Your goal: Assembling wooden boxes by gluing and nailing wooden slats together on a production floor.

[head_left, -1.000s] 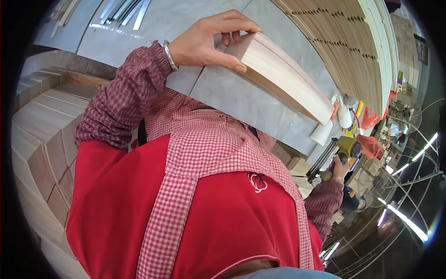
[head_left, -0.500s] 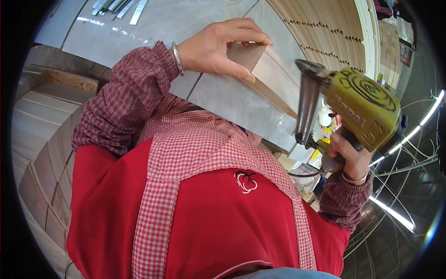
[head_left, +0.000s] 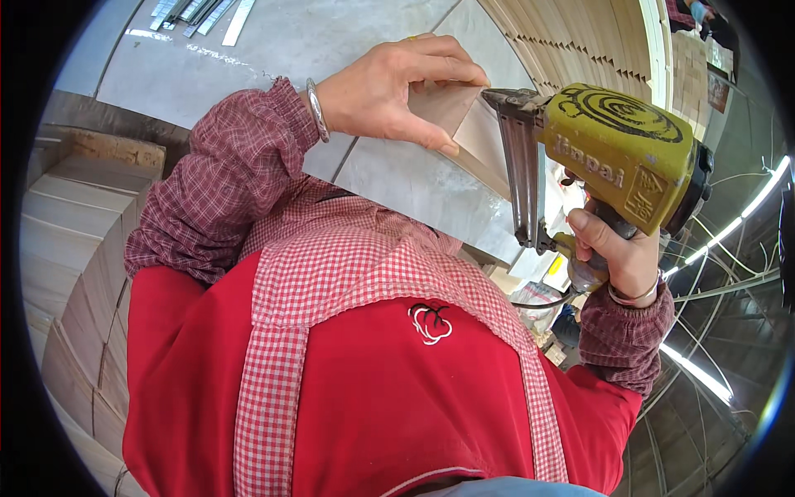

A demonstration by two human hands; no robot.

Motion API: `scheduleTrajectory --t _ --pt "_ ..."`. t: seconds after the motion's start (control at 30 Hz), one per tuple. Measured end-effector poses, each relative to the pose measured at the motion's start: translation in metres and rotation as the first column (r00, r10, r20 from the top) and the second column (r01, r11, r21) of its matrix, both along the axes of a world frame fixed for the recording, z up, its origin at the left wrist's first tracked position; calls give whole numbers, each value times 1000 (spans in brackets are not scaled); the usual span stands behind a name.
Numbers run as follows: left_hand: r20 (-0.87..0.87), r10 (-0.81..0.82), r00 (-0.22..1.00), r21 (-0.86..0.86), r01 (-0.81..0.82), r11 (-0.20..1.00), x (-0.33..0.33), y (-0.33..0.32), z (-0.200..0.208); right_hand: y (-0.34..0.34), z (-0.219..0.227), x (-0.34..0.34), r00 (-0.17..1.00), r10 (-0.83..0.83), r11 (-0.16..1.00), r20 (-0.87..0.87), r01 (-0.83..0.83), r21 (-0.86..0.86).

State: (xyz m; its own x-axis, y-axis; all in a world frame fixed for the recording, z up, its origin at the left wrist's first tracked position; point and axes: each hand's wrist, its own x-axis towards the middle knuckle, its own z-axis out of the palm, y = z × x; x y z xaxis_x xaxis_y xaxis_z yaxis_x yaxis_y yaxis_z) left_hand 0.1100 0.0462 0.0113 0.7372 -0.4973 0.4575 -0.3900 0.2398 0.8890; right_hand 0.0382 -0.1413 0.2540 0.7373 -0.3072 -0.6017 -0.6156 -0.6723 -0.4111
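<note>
My left hand (head_left: 385, 89) is closed around the end of a pale wooden board piece (head_left: 443, 103), fingers over its far side and thumb on the near side. The board stretches rightward across the grey tabletop (head_left: 397, 178), with a second wood face (head_left: 482, 137) meeting it at an edge. My right hand (head_left: 625, 255) grips the handle of a yellow-green nail gun (head_left: 617, 141) with a dark metal magazine. The gun's nose reaches the board's edge beside my left fingertips; whether it touches I cannot tell. The trigger finger is partly hidden.
Metal staple or nail strips (head_left: 199, 16) lie at the far left of the tabletop. Stacked wooden pieces (head_left: 580, 45) stand at the back right. More boards (head_left: 79, 207) are piled at my left. A dark hose (head_left: 542, 304) runs from the nail gun.
The nail gun in my right hand has moved left and slightly up, bringing its nose close to my left fingertips and the board's edge. My left hand keeps its hold on the board.
</note>
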Motion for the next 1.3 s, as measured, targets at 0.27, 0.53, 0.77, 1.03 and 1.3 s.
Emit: scheduleTrajectory --t 0.27,0.53,0.77,1.03,1.3 --pt "9 -1 1000 -14 1 1000 1 -2 -2 0 1 0 999 21 1000 -46 -22 -10" --pt "6 -12 1000 -31 13 999 1 -4 -3 -35 -11 -1 227 974 203 23 -814 -544" --pt "-2 -5 1000 -30 5 1000 1 -3 -4 -34 -3 -12 876 474 866 -93 -483 -128" --pt "-13 -2 1000 -25 2 1000 1 -5 -2 -94 -11 -46 438 848 441 -297 -896 -62" --pt "-2 -30 1000 -51 30 998 5 -6 -1 -85 -13 -50 254 895 209 -366 -965 -160"
